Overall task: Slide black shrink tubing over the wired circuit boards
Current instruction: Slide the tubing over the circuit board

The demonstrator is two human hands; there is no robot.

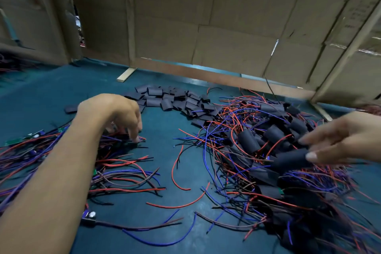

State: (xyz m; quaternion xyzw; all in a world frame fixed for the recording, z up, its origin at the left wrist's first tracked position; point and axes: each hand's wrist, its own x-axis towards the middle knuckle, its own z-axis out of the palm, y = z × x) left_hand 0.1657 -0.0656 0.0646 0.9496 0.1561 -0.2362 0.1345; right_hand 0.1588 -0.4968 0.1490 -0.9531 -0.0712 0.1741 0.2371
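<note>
Reaching into the bare wired boards point(31, 146), the left hand point(115, 113) pinches a wire bundle while the right hand point(338, 140) grips one sleeved board point(292, 160) over the finished pile (loose tubing point(171, 99) lies behind, ready).

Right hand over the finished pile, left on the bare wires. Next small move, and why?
Probably let the right hand drop its sleeved board onto the finished pile: it hangs right over it. The left hand already fingers the next unsleeved bundle.
</note>
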